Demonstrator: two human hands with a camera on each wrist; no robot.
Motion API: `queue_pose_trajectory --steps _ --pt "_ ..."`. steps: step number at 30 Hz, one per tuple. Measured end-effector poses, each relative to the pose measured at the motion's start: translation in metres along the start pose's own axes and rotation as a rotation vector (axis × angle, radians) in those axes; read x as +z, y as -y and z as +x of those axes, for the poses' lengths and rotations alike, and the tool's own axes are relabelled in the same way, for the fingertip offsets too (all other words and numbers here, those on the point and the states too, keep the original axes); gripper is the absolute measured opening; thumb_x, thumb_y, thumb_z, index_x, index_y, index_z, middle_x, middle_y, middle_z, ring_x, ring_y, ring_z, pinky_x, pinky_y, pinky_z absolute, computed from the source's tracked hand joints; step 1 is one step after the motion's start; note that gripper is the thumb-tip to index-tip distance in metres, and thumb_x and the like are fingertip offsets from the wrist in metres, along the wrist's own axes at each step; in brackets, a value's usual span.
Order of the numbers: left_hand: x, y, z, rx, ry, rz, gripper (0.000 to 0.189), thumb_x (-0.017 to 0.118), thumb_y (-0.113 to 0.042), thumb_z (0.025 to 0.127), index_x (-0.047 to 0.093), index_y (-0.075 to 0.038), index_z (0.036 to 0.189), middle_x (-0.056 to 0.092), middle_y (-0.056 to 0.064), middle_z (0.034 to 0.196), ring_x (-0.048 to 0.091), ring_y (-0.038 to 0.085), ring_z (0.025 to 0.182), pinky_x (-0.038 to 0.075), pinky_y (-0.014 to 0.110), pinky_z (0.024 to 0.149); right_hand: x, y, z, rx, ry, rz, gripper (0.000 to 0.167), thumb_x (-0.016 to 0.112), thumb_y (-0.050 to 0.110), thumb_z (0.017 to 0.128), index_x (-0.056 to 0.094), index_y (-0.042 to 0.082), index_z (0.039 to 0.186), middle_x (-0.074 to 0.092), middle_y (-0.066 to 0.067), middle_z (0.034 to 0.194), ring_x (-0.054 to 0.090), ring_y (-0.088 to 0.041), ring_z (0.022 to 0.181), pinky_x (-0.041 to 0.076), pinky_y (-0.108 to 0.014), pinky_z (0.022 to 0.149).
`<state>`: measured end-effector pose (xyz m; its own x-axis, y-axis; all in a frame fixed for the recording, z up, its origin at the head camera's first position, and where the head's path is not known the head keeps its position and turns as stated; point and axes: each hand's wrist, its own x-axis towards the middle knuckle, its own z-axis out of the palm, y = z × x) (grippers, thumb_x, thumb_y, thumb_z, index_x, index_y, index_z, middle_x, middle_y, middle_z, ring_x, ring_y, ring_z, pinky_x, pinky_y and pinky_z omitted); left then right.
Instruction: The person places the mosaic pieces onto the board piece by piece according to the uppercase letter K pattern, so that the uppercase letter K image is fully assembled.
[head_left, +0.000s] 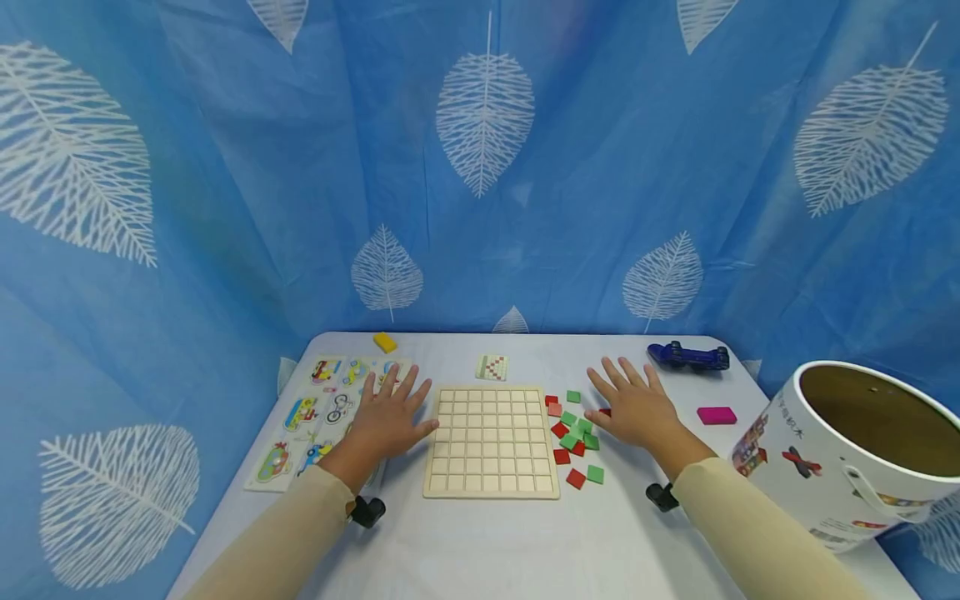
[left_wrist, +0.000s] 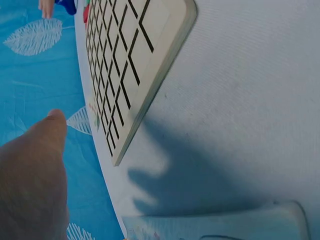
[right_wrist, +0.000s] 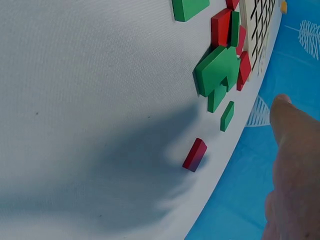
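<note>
A square wooden grid board point(head_left: 491, 442) lies flat on the white table, its cells bare. Just left of it my left hand point(head_left: 386, 423) is held with fingers spread, holding nothing, partly over a picture puzzle board point(head_left: 288, 450). To the right of the grid, several green tiles point(head_left: 595, 474) and red tiles point(head_left: 575, 479) are scattered, some overlapping. My right hand point(head_left: 636, 408) hovers beside these tiles, fingers spread and holding nothing; it partly covers one red tile. In the right wrist view, that red tile point(right_wrist: 195, 155) lies apart, near the hand's shadow.
Behind the grid lies a small pattern card point(head_left: 492, 367). A yellow block point(head_left: 385, 342) sits at the back left. On the right are a dark blue toy car point(head_left: 688, 357), a magenta block point(head_left: 716, 415) and a large white bucket point(head_left: 810, 467). A blue leaf-print curtain point(head_left: 555, 208) hangs behind.
</note>
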<state>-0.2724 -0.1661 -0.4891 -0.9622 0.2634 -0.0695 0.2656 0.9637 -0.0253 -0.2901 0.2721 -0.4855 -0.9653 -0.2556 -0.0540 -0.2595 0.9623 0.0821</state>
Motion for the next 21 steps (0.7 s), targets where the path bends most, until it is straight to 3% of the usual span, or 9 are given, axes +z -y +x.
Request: queue_pose_trajectory --steps 3,6,10,14,17,21 --pt "0.0 -0.001 0.001 0.006 -0.002 -0.009 0.084 0.045 -0.071 0.101 0.023 -0.027 0.169 0.005 0.005 0.178 -0.005 0.038 0.163 -0.005 0.07 0.126 0.0 -0.002 0.001 0.001 0.005 0.023 0.089 0.055 0.068 0.098 0.025 0.024 0.168 0.017 -0.017 0.175 0.007 -0.047 0.161 -0.005 -0.074 0.124" --pt "0.004 -0.002 0.001 0.016 -0.004 -0.042 0.084 0.048 -0.071 0.1 0.027 -0.025 0.168 0.01 0.009 0.177 0.002 0.041 0.163 0.001 0.07 0.126 0.004 -0.003 0.006 0.016 0.021 0.109 0.086 0.059 0.062 0.099 0.026 0.021 0.168 0.02 -0.021 0.173 0.015 -0.049 0.159 0.009 -0.073 0.124" --pt "0.021 -0.008 0.0 0.045 0.045 -0.173 0.091 0.059 -0.069 0.096 0.033 -0.017 0.166 0.019 0.015 0.175 0.013 0.042 0.162 0.015 0.065 0.128 0.016 0.005 0.023 0.082 0.079 0.344 0.076 0.067 0.043 0.102 0.034 0.014 0.164 0.036 -0.023 0.166 0.032 -0.048 0.153 0.03 -0.069 0.12" --pt "0.039 -0.018 -0.003 0.075 0.134 -0.36 0.101 0.068 -0.069 0.09 0.032 -0.014 0.166 0.017 0.017 0.175 0.016 0.039 0.162 0.027 0.058 0.127 0.031 0.018 0.041 0.169 0.124 0.545 0.065 0.07 0.03 0.101 0.045 0.012 0.158 0.05 -0.02 0.158 0.042 -0.044 0.149 0.037 -0.064 0.119" --pt "0.047 -0.023 -0.004 0.076 0.145 -0.441 0.104 0.071 -0.069 0.087 0.031 -0.014 0.166 0.013 0.017 0.176 0.015 0.039 0.162 0.028 0.058 0.127 0.037 0.026 0.05 0.197 0.104 0.588 0.059 0.073 0.027 0.099 0.054 0.012 0.152 0.055 -0.017 0.153 0.047 -0.041 0.144 0.04 -0.062 0.118" --pt "0.052 -0.028 -0.002 0.102 0.1 -0.444 0.104 0.071 -0.067 0.088 0.03 -0.011 0.166 0.011 0.019 0.175 0.012 0.04 0.162 0.021 0.06 0.128 0.04 0.028 0.055 0.217 0.053 0.601 0.044 0.074 0.022 0.098 0.065 0.009 0.139 0.059 -0.018 0.144 0.052 -0.039 0.133 0.044 -0.06 0.115"
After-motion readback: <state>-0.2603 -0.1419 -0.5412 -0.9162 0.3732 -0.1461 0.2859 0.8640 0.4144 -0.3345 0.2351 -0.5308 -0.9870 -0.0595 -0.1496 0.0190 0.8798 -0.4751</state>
